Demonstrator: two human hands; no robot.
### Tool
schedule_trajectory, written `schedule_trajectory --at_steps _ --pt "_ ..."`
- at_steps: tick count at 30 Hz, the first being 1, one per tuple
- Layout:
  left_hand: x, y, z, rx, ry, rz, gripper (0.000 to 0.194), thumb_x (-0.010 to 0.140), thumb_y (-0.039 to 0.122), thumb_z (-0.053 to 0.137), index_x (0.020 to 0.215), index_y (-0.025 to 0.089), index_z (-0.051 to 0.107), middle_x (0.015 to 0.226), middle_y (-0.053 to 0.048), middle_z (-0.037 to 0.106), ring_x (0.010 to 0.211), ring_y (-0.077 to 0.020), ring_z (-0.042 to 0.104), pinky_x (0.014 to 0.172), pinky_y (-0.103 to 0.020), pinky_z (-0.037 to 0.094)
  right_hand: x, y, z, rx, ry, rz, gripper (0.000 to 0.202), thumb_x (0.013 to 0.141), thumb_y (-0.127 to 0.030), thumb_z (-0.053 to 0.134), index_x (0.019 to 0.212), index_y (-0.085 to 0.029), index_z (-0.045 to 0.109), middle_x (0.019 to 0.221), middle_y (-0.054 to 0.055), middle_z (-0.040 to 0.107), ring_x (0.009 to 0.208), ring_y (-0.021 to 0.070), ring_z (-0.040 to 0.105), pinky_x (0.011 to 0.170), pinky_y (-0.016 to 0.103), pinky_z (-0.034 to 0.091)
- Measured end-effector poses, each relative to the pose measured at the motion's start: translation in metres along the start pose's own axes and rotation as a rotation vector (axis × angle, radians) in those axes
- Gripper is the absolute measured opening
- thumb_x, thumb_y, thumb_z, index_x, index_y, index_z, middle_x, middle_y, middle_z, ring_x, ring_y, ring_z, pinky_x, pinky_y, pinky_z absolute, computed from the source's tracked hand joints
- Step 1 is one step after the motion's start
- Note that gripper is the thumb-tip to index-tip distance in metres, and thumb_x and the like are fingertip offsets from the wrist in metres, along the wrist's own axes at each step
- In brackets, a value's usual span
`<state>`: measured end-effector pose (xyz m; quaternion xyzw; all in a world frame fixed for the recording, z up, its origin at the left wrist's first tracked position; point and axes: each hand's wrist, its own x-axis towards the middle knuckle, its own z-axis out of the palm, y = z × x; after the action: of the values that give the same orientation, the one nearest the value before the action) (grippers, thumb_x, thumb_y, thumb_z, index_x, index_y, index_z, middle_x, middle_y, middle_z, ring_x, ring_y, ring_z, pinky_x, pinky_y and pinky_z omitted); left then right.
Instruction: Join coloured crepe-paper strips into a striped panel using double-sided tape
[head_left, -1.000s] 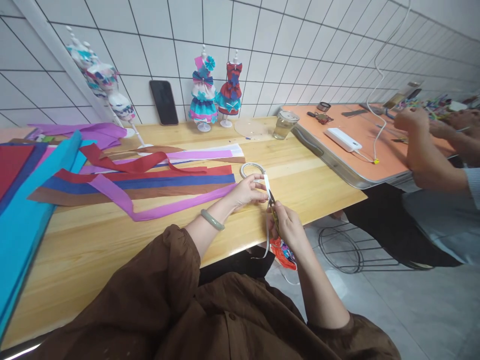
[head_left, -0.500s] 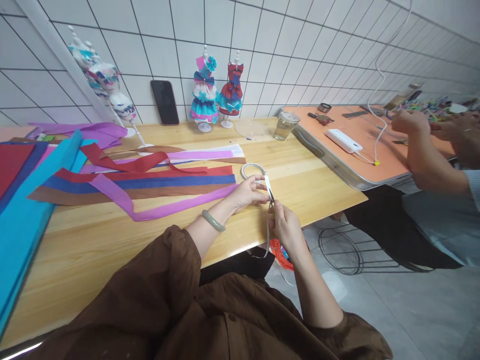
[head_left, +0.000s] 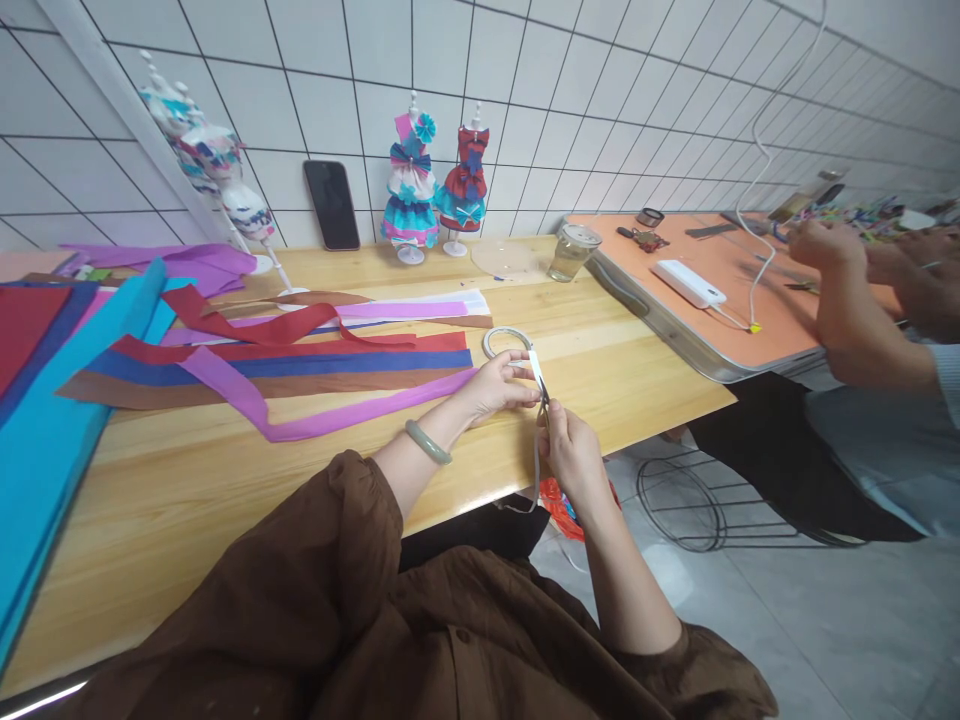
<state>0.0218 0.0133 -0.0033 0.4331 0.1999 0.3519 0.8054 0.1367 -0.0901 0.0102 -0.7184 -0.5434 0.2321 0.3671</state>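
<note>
My left hand (head_left: 496,388), a green bangle on its wrist, pinches a small white strip (head_left: 535,366) over the wooden table. My right hand (head_left: 571,445) grips a small pair of scissors (head_left: 544,394), whose blades meet the strip's lower part. Below the hands a thin pale ribbon (head_left: 536,480) hangs past the table edge. A roll of white tape (head_left: 508,343) lies just behind my left fingers. A purple strip (head_left: 337,420) runs across the table to my left wrist, beside red, blue and brown strips (head_left: 300,370).
Dressed mini mannequins (head_left: 409,195), a phone (head_left: 331,205) and a glass of liquid (head_left: 573,252) stand near the tiled wall. Blue sheets (head_left: 67,420) lie at left. On the orange table (head_left: 720,270) are a white power bank (head_left: 688,284) and another person's hands (head_left: 832,245).
My hands and the scissors have hardly moved. At the right, the other person's hands have shifted slightly.
</note>
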Motion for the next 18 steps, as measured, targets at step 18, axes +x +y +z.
schedule_trajectory --at_steps 18 --pt "0.0031 -0.0054 -0.0051 0.025 0.004 0.022 0.057 0.060 0.001 0.069 0.106 0.022 0.045 0.095 -0.004 0.054 0.069 -0.0103 0.060 0.066 -0.031 0.048 0.0006 -0.0032 0.0018 -0.068 0.028 0.007 0.048 0.087 -0.053 0.023 0.066 -0.020 0.051 0.045 0.001 0.052 0.042 0.0157 0.047 0.047 0.025 0.032"
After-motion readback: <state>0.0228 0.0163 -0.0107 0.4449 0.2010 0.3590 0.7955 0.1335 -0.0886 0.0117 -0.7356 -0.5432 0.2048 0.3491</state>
